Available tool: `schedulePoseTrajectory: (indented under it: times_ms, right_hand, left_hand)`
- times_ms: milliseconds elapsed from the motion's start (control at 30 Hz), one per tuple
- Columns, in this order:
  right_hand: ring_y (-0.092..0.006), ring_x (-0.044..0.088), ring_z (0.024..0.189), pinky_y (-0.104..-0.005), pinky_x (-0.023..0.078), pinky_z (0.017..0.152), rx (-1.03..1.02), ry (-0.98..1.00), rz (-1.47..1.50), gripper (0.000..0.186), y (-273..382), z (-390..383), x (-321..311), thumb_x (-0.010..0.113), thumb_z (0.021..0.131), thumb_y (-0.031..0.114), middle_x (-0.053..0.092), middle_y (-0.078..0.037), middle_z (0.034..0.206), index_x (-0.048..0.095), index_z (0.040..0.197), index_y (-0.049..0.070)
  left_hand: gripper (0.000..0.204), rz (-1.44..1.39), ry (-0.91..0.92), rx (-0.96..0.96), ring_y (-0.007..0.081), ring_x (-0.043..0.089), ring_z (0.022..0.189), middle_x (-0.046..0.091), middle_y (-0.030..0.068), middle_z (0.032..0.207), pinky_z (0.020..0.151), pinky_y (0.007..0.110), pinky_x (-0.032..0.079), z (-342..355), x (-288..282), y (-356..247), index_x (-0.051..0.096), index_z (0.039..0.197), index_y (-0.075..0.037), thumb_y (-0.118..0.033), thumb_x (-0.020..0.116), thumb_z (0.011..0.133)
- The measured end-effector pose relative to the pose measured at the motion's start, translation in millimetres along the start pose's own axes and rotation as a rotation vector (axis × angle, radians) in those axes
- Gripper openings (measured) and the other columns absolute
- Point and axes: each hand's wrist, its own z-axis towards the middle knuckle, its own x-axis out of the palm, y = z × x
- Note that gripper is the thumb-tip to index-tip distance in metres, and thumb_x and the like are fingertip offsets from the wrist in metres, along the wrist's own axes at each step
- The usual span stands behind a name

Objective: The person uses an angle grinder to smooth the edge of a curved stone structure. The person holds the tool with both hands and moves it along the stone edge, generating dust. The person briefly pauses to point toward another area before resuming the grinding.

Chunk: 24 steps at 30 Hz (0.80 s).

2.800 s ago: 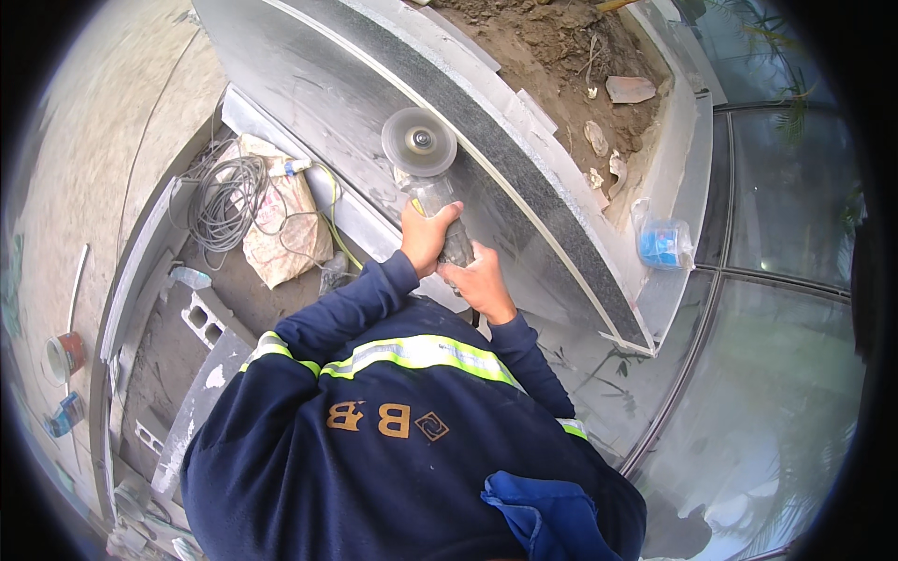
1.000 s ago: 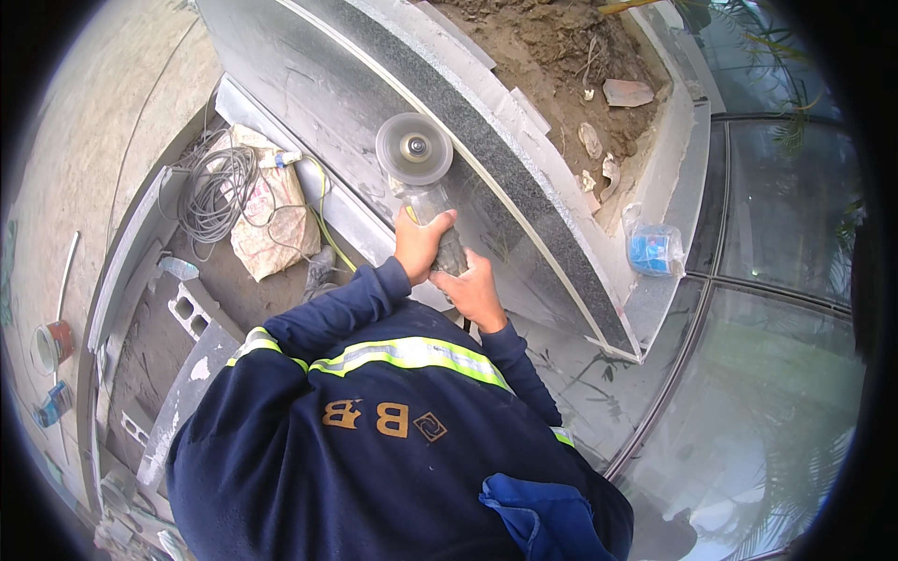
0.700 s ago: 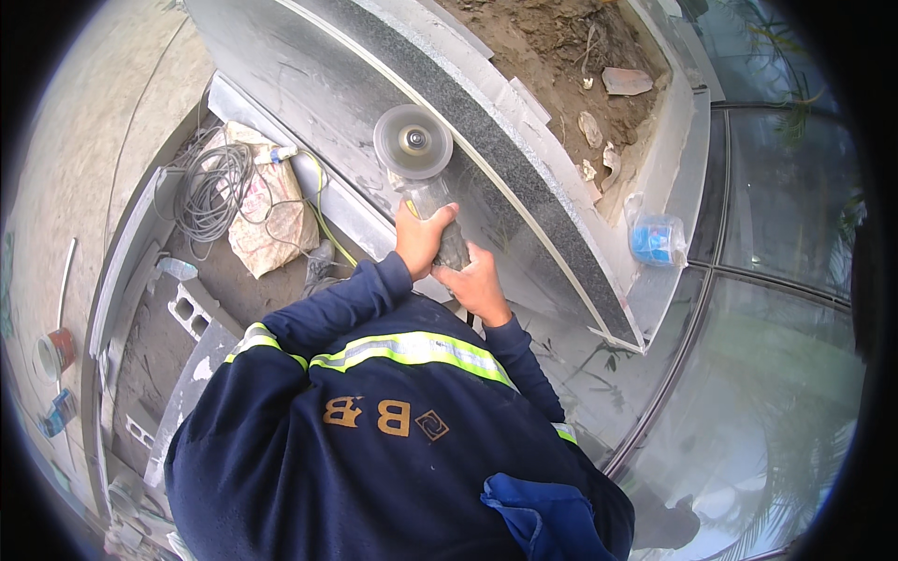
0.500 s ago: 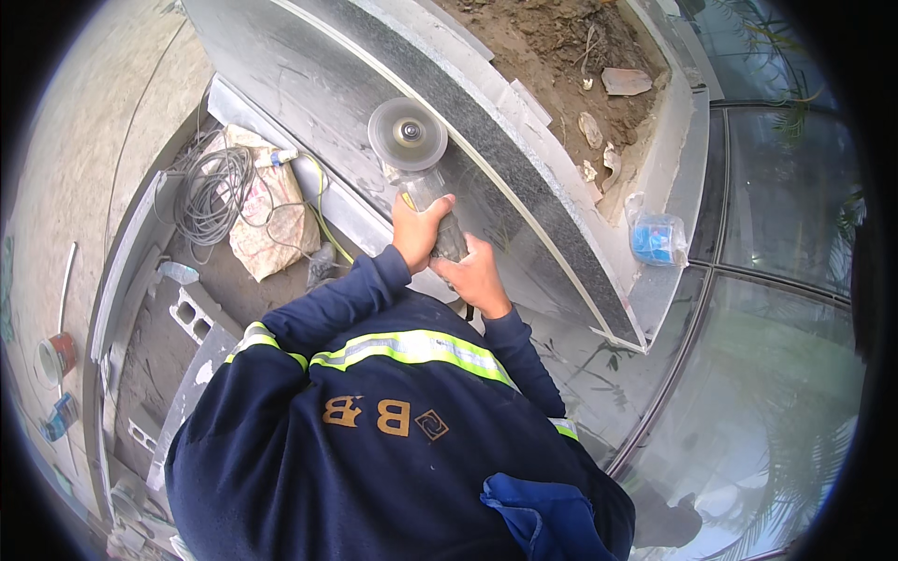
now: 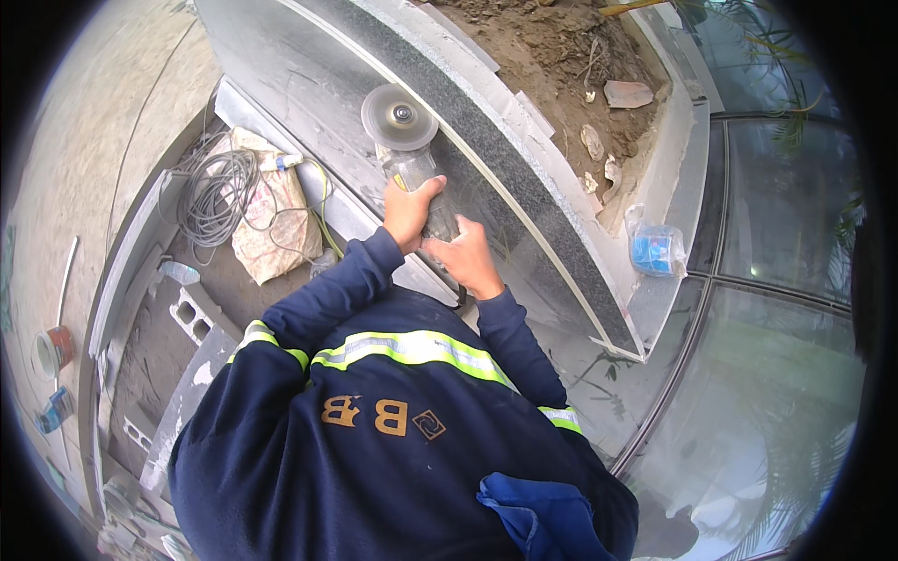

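Both my hands are wrapped round a dusty angle grinder. My left hand grips its body just behind the head, and my right hand closes on the rear end. A round grey disc faces up at the tool's far end. It is over the curved wall of grey stone panels, close to the pale strip below the dark granite coping. Whether the disc's edge touches the stone, I cannot tell.
Left of my arms, coiled grey cable lies on a stained sack, with a yellow-green cord beside it. Concrete blocks sit nearer. Beyond the coping is a soil bed. A blue clear-wrapped pack rests by glass panels at right.
My hands and the grinder have shifted slightly up and left in view, with the disc a little farther away. Both hands keep their hold.
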Motion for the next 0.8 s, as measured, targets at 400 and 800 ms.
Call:
schedulePoseTrajectory:
  times_ms: [400,800]
  right_hand:
    - [-0.0097,0.060,0.065,-0.0314,0.049,0.058,-0.050,-0.003,0.048,0.030,-12.7,-2.1,-1.5,0.080,0.080,0.015,0.067,-0.004,0.075,0.066,0.097,-0.005]
    - [-0.0121,0.065,0.075,-0.0328,0.053,0.068,-0.012,-0.009,0.005,0.031,-30.4,-53.0,-30.7,0.082,0.079,0.013,0.072,-0.008,0.083,0.066,0.098,-0.006]
  left_hand:
    - [0.028,0.001,-0.008,0.012,0.0191,0.068,0.074,0.068,0.0072,0.092,0.068,0.037,0.058,-7.7,3.9,0.0,0.063,0.110,0.000,-0.008,0.077,0.088]
    - [0.040,0.028,-0.035,-0.029,0.0192,0.068,0.081,0.069,0.0101,0.099,0.072,0.037,0.058,-45.9,17.3,46.7,0.058,0.119,0.001,-0.007,0.079,0.086]
